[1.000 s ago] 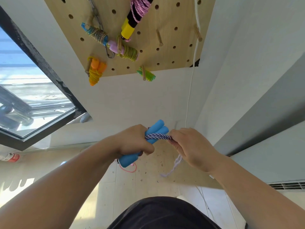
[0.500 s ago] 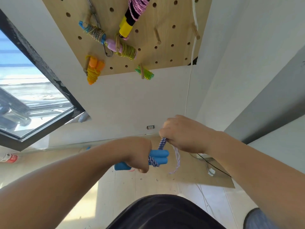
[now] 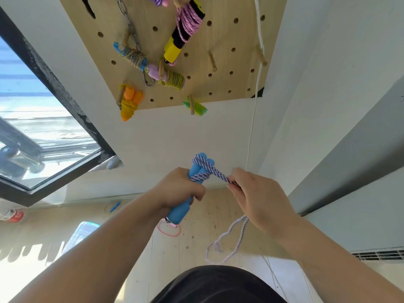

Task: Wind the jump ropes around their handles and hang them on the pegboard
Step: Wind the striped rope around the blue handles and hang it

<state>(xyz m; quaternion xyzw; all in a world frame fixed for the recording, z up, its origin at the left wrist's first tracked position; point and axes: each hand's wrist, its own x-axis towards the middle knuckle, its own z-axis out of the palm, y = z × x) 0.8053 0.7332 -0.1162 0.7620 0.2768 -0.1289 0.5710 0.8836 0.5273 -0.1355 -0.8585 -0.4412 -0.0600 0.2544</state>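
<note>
Below the pegboard point(image 3: 240, 36), your left hand point(image 3: 179, 189) is clenched round the blue handles point(image 3: 179, 212). Half a second ago they lay nearly level and lower down. Now they stand tilted up toward the board's lower edge. The striped rope point(image 3: 209, 169) used to rise straight from the handles to your other hand. It now crosses over their top ends and runs out taut to the right, so another turn looks to be going on. Your right hand point(image 3: 258, 197), below the board's right half, pinches that rope in its fingertips, and only a short loose loop point(image 3: 235, 239) hangs beneath it. By my reading the winding is nearly done, with tucking the end and hanging still to come. As for holders, far below the board's left side a clear plastic box point(image 3: 82, 234) lies on the floor, its contents unreadable. The board itself carries wound ropes: an orange bundle point(image 3: 130, 103) at its lower left corner, then a tan-wrapped one point(image 3: 133, 57), a pink-handled one point(image 3: 172, 78), a black-and-yellow one point(image 3: 183, 29), and a green one point(image 3: 196, 107) at the lower edge. Bare pegs point(image 3: 212, 61) stand on its right half.
</note>
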